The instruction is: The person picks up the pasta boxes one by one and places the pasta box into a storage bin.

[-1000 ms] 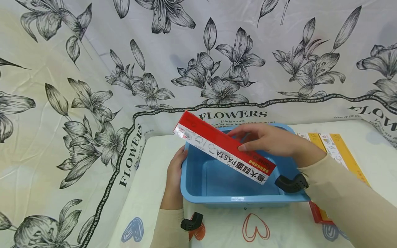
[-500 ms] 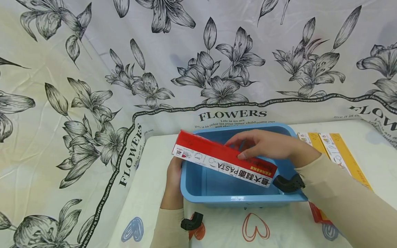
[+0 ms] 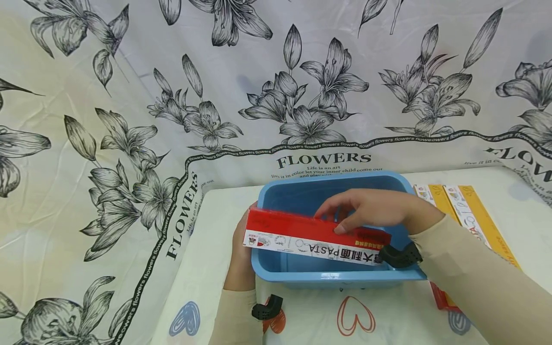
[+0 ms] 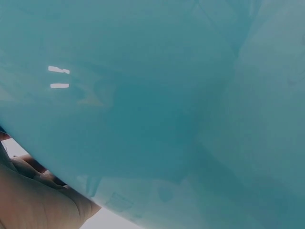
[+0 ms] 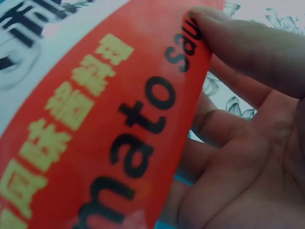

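A long red and white pasta box point(image 3: 280, 225) hangs over the blue plastic tub point(image 3: 327, 276), its left end slightly higher and overlapping the tub's left rim. My right hand point(image 3: 375, 208) pinches it right of its middle. In the right wrist view the thumb of that hand point(image 5: 257, 143) lies on the red face, printed with "mato sau", and the fingers pass behind the box point(image 5: 109, 119). My left hand point(image 3: 242, 239) holds the tub's left side, its fingertips hidden by the box. The left wrist view shows this hand point(image 4: 43, 200) at the edge of the blue wall point(image 4: 157, 124).
Yellow and white boxes point(image 3: 483, 215) lie right of the tub, partly under the right sleeve. A red and yellow box end point(image 3: 442, 297) shows below them. Heart prints mark the white table cover point(image 3: 319, 316), and a floral cloth point(image 3: 258, 72) hangs behind.
The pasta box has swung from a steep slant to nearly level, its left end coming down. It now covers the fingers of my left hand. The tub stays in place.
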Tool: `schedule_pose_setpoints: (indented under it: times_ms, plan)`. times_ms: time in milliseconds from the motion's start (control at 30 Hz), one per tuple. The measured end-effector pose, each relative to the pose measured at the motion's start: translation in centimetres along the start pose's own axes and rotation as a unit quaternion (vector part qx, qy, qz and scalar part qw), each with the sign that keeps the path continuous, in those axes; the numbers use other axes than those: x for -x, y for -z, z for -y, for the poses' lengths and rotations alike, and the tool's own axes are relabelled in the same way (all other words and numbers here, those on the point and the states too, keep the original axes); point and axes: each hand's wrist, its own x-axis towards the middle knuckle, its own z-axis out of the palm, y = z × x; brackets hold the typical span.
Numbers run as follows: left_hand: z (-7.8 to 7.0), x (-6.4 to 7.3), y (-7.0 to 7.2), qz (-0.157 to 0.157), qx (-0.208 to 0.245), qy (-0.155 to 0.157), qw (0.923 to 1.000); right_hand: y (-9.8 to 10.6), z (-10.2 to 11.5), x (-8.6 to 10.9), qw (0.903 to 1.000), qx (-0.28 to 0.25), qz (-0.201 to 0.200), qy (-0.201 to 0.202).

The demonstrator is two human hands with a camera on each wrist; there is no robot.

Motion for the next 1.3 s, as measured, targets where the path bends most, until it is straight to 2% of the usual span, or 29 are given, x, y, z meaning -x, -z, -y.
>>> schedule_pose_setpoints:
  times_ms: [167,267,367,467,700,1000,1300]
  plan:
    - [-0.6,-0.2,-0.2,0.021,0.015,0.050,0.9984,0.0,0.1,0.1,0.9996,0.013,0.013,-0.021]
    - [-0.5,-0.1,0.1,0.055,0.043,0.034,0.9969,0.0,0.0,0.2,0.9994,0.011,0.021,-0.025]
    - [-0.1,0.0,0.4,0.093,0.080,0.012,0.9923,0.0,0.0,0.2,0.9991,0.008,0.030,-0.030]
    - [0.1,0.0,0.6,0.113,0.095,0.006,0.9891,0.1,0.0,0.3,0.9984,0.001,0.040,-0.040]
    - [0.1,0.2,0.6,0.106,0.083,0.019,0.9908,0.1,0.0,0.3,0.9961,-0.010,0.064,-0.061]
    - [0.0,0.2,0.7,0.105,0.074,0.023,0.9915,0.0,-0.2,0.2,0.9949,0.001,0.073,-0.069]
    - [0.0,0.1,0.8,0.105,0.058,0.014,0.9926,-0.2,-0.1,0.1,0.9897,0.022,0.073,-0.121]
